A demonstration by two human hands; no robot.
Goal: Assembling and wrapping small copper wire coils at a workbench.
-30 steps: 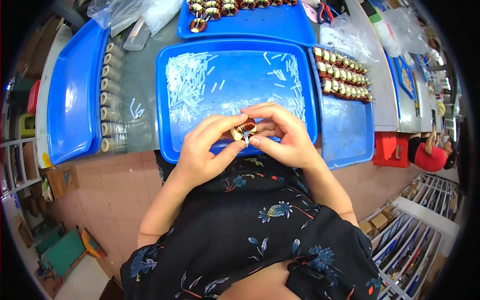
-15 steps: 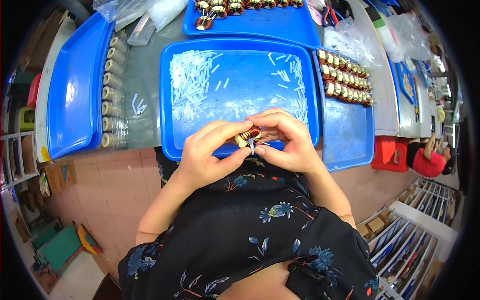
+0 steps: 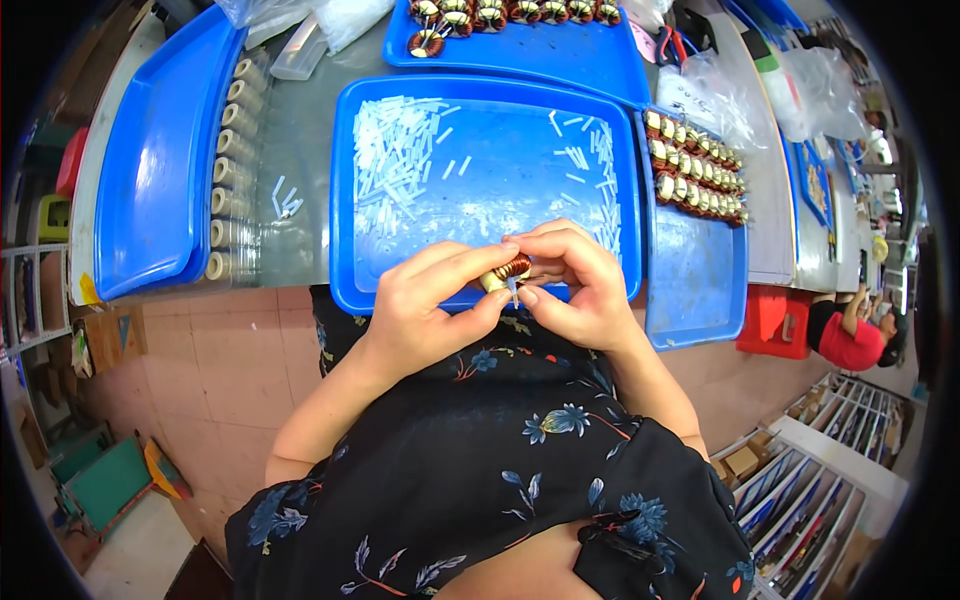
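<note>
Between both hands, over the near edge of a blue tray (image 3: 485, 88), is a toroidal coil (image 3: 514, 268) with copper-coloured winding and a pale core part. My left hand (image 3: 420, 305) grips its left side with thumb and fingertips. From the right, my right hand (image 3: 580, 280) closes around it, thumb low beside a short pale sleeve (image 3: 513, 288) on a lead that points toward me. Fingers hide much of the coil. Short white tubes (image 3: 390, 165) lie heaped at the tray's left, with more tubes (image 3: 605, 180) along its right side.
Finished-looking coils stand in a far blue tray (image 3: 560, 55) and in rows in a right-hand tray (image 3: 690, 285). At left are a row of pale cylinders (image 3: 222, 202), stacked blue trays (image 3: 150, 180) and a few loose tubes (image 3: 286, 200). A person in red (image 3: 855, 340) sits at far right.
The view has shifted slightly, so the trays appear farther right. Both hands still hold the coil. My thumbs have shifted a little around the lead, and a lead seen at the right is now hidden.
</note>
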